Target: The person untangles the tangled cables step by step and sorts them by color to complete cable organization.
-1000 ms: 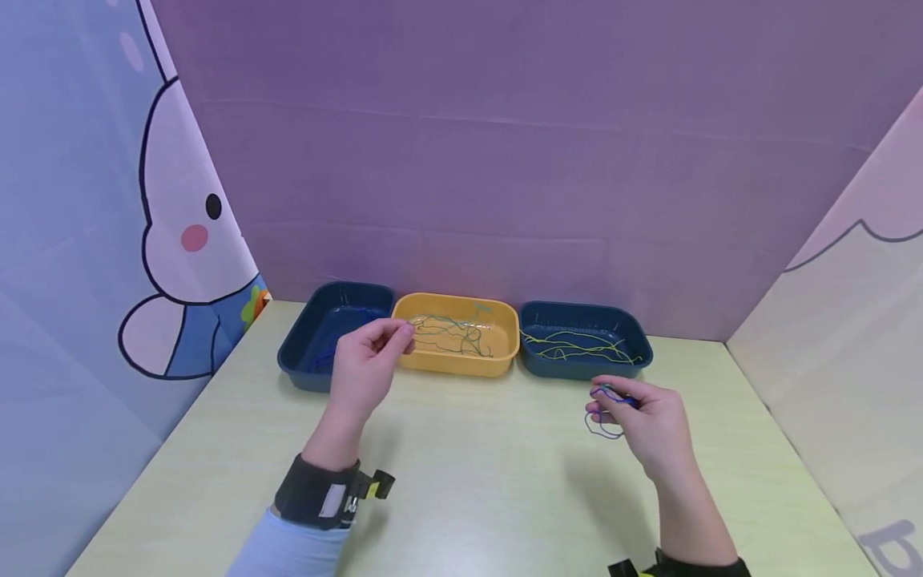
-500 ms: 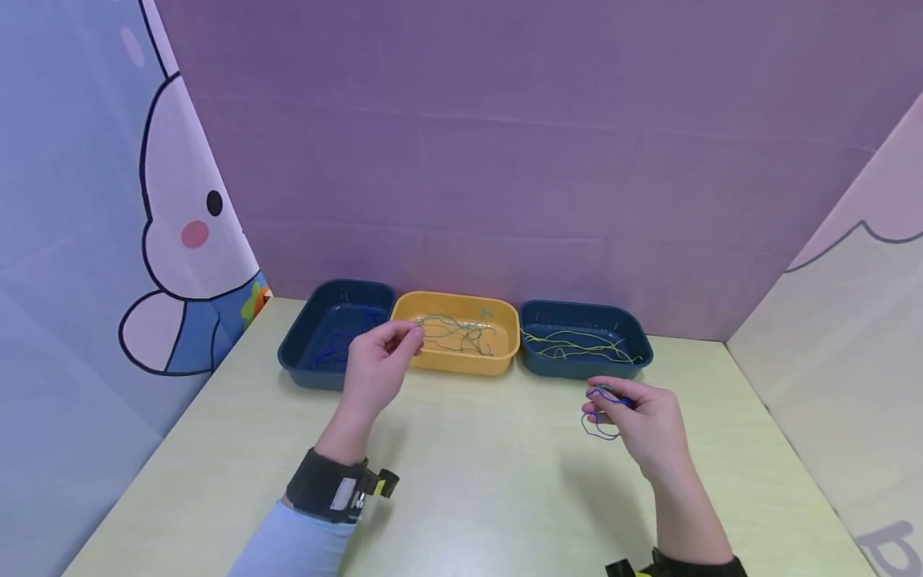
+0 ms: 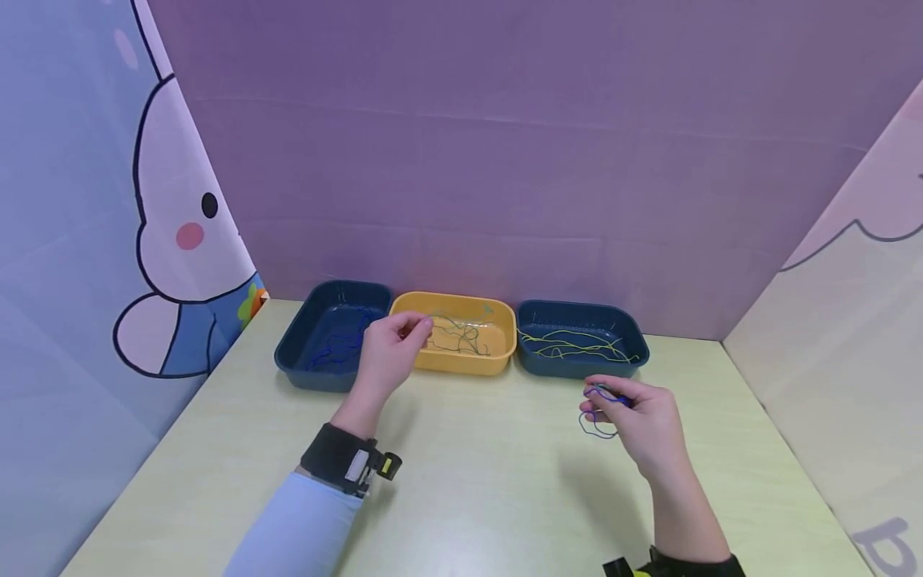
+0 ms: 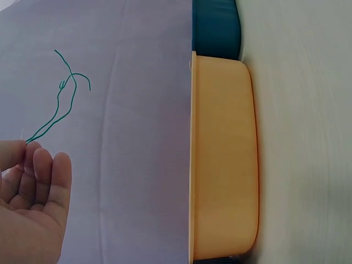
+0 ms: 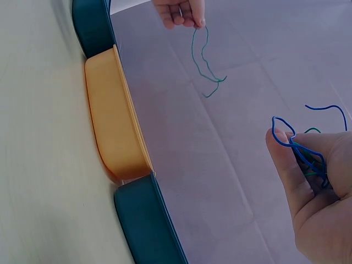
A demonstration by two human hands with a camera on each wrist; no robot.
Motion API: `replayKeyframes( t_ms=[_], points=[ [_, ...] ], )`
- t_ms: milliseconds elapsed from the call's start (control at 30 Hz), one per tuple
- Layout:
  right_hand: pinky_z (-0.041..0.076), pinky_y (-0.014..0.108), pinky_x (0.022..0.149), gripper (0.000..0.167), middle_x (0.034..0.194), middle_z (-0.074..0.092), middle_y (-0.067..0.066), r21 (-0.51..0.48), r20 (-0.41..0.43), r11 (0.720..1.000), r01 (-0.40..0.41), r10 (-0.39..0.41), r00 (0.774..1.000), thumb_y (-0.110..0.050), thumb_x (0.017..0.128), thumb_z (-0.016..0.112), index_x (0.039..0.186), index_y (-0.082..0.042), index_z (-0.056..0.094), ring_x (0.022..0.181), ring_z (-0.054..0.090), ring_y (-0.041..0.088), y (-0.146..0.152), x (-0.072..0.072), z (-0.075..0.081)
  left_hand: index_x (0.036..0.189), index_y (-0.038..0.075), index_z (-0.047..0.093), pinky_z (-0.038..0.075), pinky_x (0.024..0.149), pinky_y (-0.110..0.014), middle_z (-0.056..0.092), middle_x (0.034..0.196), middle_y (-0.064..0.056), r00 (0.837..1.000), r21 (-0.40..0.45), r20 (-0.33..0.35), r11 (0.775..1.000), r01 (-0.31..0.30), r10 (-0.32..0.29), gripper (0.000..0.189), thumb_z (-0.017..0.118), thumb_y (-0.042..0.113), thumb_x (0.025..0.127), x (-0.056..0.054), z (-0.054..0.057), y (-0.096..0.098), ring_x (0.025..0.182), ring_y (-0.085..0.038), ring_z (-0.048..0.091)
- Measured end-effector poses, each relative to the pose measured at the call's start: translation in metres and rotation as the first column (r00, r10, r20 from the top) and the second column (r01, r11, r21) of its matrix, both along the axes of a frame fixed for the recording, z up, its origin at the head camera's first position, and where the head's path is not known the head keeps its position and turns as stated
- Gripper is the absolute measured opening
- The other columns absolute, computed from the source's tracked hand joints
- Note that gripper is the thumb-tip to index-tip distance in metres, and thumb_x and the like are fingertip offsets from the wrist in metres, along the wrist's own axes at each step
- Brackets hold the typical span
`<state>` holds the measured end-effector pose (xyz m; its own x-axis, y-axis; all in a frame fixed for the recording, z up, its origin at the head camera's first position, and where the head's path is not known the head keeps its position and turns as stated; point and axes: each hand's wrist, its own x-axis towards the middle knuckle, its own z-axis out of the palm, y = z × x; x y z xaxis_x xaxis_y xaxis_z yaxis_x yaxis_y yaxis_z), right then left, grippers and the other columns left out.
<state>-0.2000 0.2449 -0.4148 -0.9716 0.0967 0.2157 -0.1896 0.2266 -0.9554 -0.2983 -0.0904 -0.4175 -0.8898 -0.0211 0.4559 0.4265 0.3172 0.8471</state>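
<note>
In the head view my left hand (image 3: 387, 353) is raised over the left side of the yellow tray (image 3: 461, 366). Between its thumb and forefinger it pinches a doubled green string (image 4: 71, 75), whose loose ends dangle toward the tray. My right hand (image 3: 650, 418) hovers in front of the right-hand dark blue tray (image 3: 577, 369). It holds a loose bunch of blue string (image 5: 291, 141), with some green string (image 5: 312, 129) caught among it. A blue loop sticks out past the fingertips. Part of the bunch is hidden in the palm.
Green strings (image 3: 465, 340) lie in the yellow tray. Blue strings (image 3: 339, 346) lie in the left dark blue tray (image 3: 312, 380), yellow strings (image 3: 570, 349) in the right one. The trays stand side by side against a purple cloth backdrop (image 3: 461, 160) on a pale table (image 3: 476, 465).
My left hand has shifted right and slightly up, further over the yellow tray, with the green string in its pinch. My right hand has barely moved.
</note>
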Motion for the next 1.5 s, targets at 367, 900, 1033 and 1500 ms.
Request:
replayKeyframes(
  t_ms=[367,900,1033,1500],
  points=[
    [0.06,0.032,0.075,0.023,0.093,0.075,0.012,0.009,0.002,1.0,-0.009,0.009,1.0,0.004,0.094,0.069,0.116,0.012,0.07,0.076,0.075,0.017,0.0,-0.001,0.0,0.099,0.006,0.076,0.057,0.07,-0.032,0.071,0.09,-0.011,0.978,-0.045,0.21,0.999,0.019,-0.009,0.021,0.064,0.023,0.102,-0.036,0.006,0.012,0.078,-0.022,0.068],
    [0.061,0.033,0.074,0.022,0.092,0.075,0.014,-0.005,0.023,1.0,-0.017,0.017,1.0,0.006,0.095,0.066,0.116,0.012,0.07,0.077,0.075,0.019,-0.003,-0.001,-0.001,0.097,0.003,0.074,0.057,0.067,-0.032,0.069,0.087,-0.011,0.946,-0.195,0.324,0.98,0.045,0.021,0.024,0.061,0.022,0.103,-0.076,0.007,0.027,0.077,-0.027,0.07],
    [0.061,0.034,0.074,0.022,0.092,0.075,0.014,-0.01,0.024,1.0,-0.016,0.016,1.0,0.004,0.095,0.067,0.115,0.012,0.07,0.077,0.075,0.02,-0.003,0.0,0.0,0.084,0.005,0.07,0.049,0.058,-0.029,0.061,0.072,-0.004,0.942,-0.295,0.332,0.954,0.05,0.054,0.029,0.06,0.024,0.103,-0.081,-0.001,0.025,0.067,-0.02,0.065],
    [0.061,0.034,0.074,0.021,0.092,0.075,0.014,-0.012,0.009,1.0,-0.02,0.02,1.0,0.004,0.095,0.067,0.115,0.011,0.07,0.077,0.075,0.021,-0.003,0.001,0.001,0.096,0.007,0.078,0.049,0.061,-0.03,0.072,0.086,-0.006,0.936,-0.305,0.338,0.952,0.009,0.099,0.023,0.064,0.023,0.101,-0.086,-0.008,0.016,0.068,-0.018,0.064]
  ],
)
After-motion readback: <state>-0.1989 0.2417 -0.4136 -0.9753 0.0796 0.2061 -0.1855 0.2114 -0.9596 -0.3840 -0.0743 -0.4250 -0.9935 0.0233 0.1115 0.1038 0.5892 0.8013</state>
